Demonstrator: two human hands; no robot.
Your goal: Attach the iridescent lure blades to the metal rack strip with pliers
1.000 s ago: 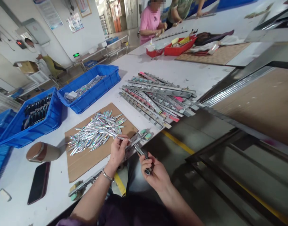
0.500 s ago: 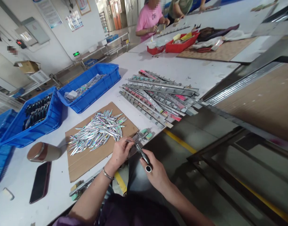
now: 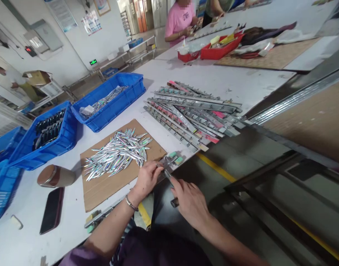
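Working at the near table edge: left hand point(image 3: 147, 178) pinches a shiny strip against the metal rail point(image 3: 169, 162), right hand point(image 3: 189, 199) clenches a dark tool point(image 3: 169, 176) with its tip on that spot. Looks like the fixing step; next needs steady pressure without the strip slipping. Pile of strips point(image 3: 118, 153) waits just left.

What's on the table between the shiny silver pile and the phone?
In the head view, bare brown cardboard lies between the shiny pile and the phone, then white table.
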